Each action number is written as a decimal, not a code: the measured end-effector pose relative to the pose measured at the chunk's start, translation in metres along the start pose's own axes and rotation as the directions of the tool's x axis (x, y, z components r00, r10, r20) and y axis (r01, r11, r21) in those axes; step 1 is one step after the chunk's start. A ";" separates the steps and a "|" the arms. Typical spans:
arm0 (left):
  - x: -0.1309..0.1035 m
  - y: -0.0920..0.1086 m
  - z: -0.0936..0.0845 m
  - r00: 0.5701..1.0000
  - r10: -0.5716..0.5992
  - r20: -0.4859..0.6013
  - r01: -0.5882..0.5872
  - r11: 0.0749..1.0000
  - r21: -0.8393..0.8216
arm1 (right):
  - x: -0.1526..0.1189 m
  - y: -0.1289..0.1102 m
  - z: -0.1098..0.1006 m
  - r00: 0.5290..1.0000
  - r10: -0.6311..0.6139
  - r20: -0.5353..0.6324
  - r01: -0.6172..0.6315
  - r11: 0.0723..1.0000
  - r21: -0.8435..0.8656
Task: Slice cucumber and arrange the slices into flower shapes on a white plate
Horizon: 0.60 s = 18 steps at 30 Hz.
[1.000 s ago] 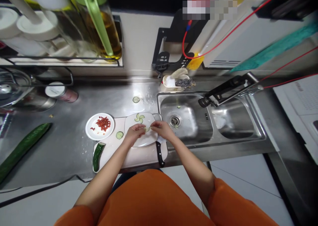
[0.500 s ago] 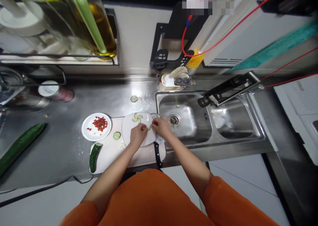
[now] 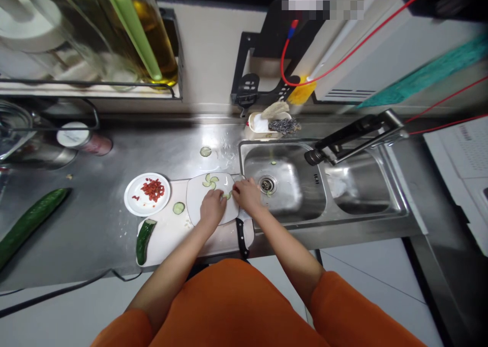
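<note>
A white squarish plate lies on the white cutting board, with several curved cucumber slices laid in a swirl near its far edge. Over the plate's right half, my left hand is closed at the fingertips beside a small green cucumber piece. My right hand is at the plate's right edge, its fingers bent together close to the same piece. What the right fingertips hold, if anything, is too small to make out.
On the board are a round slice, a cucumber chunk and a black-handled knife. A plate of red pieces stands left, a whole cucumber farther left. The sink and faucet are right.
The left fingers have shifted slightly and now show the green piece between the hands more clearly. The right fingertips have drawn back a little from it. The view has moved very slightly.
</note>
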<state>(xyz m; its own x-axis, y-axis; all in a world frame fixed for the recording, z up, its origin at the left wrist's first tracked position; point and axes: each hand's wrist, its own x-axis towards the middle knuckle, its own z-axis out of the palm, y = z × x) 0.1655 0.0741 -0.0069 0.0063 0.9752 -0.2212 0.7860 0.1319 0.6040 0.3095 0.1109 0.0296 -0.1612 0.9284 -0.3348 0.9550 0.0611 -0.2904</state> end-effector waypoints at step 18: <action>-0.022 -0.016 0.006 0.897 0.443 0.014 -0.442 0.891 0.107 | -0.061 -0.008 0.045 0.981 -0.090 -0.169 0.062 0.985 -0.161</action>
<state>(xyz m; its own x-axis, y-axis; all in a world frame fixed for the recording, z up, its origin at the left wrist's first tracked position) 0.1565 0.0490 -0.0162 0.3624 0.9302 0.0583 0.7634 -0.3322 0.5540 0.3007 0.0378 0.0122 -0.2016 0.9678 -0.1507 0.9708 0.1770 -0.1621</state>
